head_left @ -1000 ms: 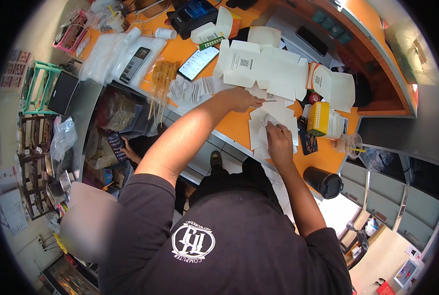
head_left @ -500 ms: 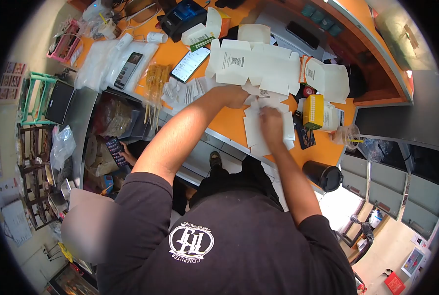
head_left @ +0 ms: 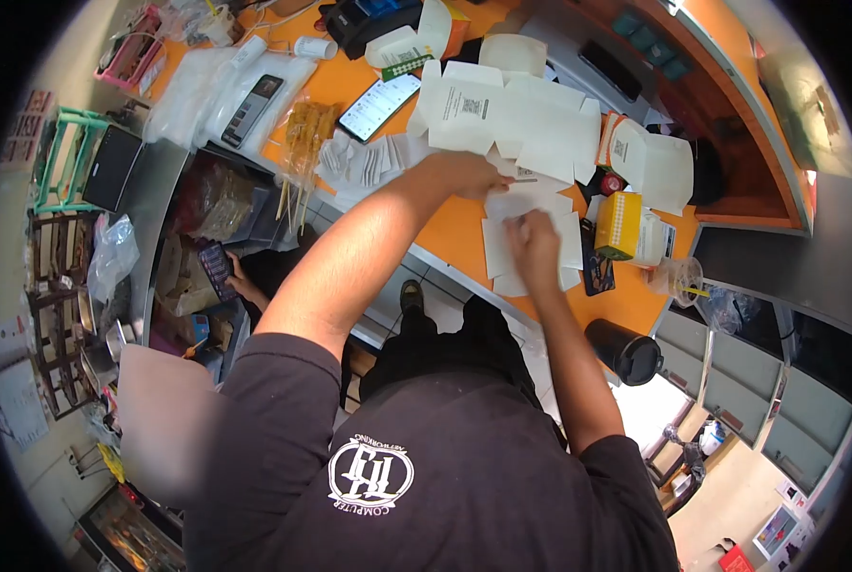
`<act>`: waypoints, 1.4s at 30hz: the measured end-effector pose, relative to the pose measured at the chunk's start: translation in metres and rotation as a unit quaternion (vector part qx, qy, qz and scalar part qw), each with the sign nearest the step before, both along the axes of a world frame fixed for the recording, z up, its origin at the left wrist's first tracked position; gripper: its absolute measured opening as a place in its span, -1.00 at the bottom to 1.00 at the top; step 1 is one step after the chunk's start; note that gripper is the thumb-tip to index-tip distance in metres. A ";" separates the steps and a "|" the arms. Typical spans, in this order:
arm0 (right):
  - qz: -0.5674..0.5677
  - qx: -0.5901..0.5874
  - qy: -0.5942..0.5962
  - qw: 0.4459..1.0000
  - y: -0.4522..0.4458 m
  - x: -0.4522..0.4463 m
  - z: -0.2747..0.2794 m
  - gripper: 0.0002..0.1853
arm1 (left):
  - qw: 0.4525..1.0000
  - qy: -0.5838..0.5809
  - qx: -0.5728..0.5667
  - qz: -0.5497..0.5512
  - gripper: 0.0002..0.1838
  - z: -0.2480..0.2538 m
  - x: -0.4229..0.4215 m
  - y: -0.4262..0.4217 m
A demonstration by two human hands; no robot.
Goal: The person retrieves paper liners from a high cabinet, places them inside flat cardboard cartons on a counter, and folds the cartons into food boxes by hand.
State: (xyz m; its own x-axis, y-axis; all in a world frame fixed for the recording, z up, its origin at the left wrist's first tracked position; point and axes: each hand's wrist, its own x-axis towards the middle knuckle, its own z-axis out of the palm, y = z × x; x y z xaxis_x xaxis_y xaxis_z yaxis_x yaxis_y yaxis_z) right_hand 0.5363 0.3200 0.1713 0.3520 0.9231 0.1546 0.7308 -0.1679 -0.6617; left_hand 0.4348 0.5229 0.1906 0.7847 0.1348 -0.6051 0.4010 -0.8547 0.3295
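An unfolded white cardboard food box point(head_left: 569, 250) lies flat on the orange counter in front of me. My left hand point(head_left: 469, 176) reaches across from the left, its fingers closed at the upper part of this box, beside a printed code. My right hand point(head_left: 537, 238), slightly blurred, is closed like a fist over the middle of the same box; whatever its fingers grip is hidden. Just beyond both hands, more unfolded white boxes point(head_left: 540, 114) with printed codes overlap.
Skewered food in a plastic bag point(head_left: 307, 133), paper slips point(head_left: 364, 162) and a lit phone point(head_left: 378, 107) lie to the left. A yellow box point(head_left: 618, 226), open carton point(head_left: 664, 167) and black tumbler point(head_left: 626, 351) stand right. Another person's hand point(head_left: 243, 281) holds a phone below the counter.
The view has shifted a little, moving the counter items slightly rightward. My right hand has made a small move over the box, and my left hand stays at its upper part.
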 end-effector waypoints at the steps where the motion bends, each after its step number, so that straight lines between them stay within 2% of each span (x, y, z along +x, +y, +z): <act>1: 0.023 0.006 -0.007 1.000 0.005 0.011 -0.002 -0.84 | 1.000 0.023 -0.001 0.006 -0.38 0.004 0.001 -0.003; 4: 0.091 0.042 -0.030 0.995 0.003 0.006 -0.017 -0.85 | 0.998 0.048 0.004 0.035 -0.41 0.004 0.008 0.005; 8: 0.226 0.029 0.013 0.974 -0.008 -0.038 -0.016 -0.85 | 0.996 -0.060 -0.061 -0.013 -0.37 -0.021 0.001 0.012; 11: 0.208 -0.022 0.052 0.976 -0.026 -0.048 0.001 -0.85 | 0.993 -0.107 -0.052 -0.027 -0.32 -0.024 0.000 0.021; 12: 0.136 -0.010 0.191 0.972 -0.023 -0.039 -0.005 -0.85 | 0.994 -0.102 -0.045 -0.021 -0.30 -0.022 -0.002 0.017; 13: 0.056 -0.002 0.330 0.942 -0.025 -0.023 -0.014 -0.85 | 0.994 -0.095 -0.043 -0.017 -0.28 -0.022 -0.005 0.009; 14: -0.001 -0.114 0.373 0.921 -0.023 0.011 -0.022 -0.86 | 0.996 -0.072 -0.050 -0.005 -0.26 -0.018 -0.005 0.006; 15: -0.024 -0.074 0.464 0.883 -0.015 0.021 -0.001 -0.80 | 0.997 -0.049 -0.055 0.005 -0.25 -0.010 -0.003 0.006; 18: -0.068 0.010 0.504 0.861 -0.001 0.031 0.001 -0.69 | 0.998 -0.050 -0.048 0.002 -0.23 -0.010 -0.001 0.006; 19: -0.065 -0.015 0.495 0.866 0.001 0.033 -0.009 -0.62 | 0.997 -0.061 -0.044 -0.001 -0.22 -0.014 -0.003 0.006; 22: -0.079 -0.038 0.491 0.867 -0.002 0.027 -0.025 -0.64 | 0.991 -0.093 -0.083 0.056 -0.21 -0.016 -0.012 -0.001; 25: -0.093 -0.014 0.569 0.817 -0.002 0.021 -0.023 -0.65 | 0.984 -0.109 -0.112 0.088 -0.23 -0.011 -0.017 -0.004; 26: -0.043 -0.057 0.427 0.901 -0.003 0.026 -0.026 -0.64 | 0.982 -0.126 -0.105 0.090 -0.24 -0.015 -0.019 -0.005; 27: 0.006 -0.095 0.272 0.958 -0.004 0.033 -0.028 -0.63 | 0.981 -0.143 -0.099 0.091 -0.25 -0.019 -0.020 -0.007; 28: 0.054 -0.132 0.108 0.984 -0.007 0.038 -0.032 -0.62 | 0.979 -0.158 -0.093 0.091 -0.26 -0.023 -0.022 -0.009; 31: 0.101 -0.032 -0.142 0.984 -0.006 0.021 0.012 -0.56 | 0.980 -0.170 -0.057 0.089 -0.28 -0.024 -0.023 -0.014; 37: 0.067 0.007 -0.153 0.986 -0.009 0.012 0.014 -0.59 | 0.982 -0.183 0.017 0.054 -0.32 -0.025 -0.025 -0.021; 42: 0.182 -0.044 -0.302 0.935 -0.015 0.017 0.012 -0.48 | 0.983 -0.173 0.013 0.061 -0.29 -0.032 -0.024 -0.020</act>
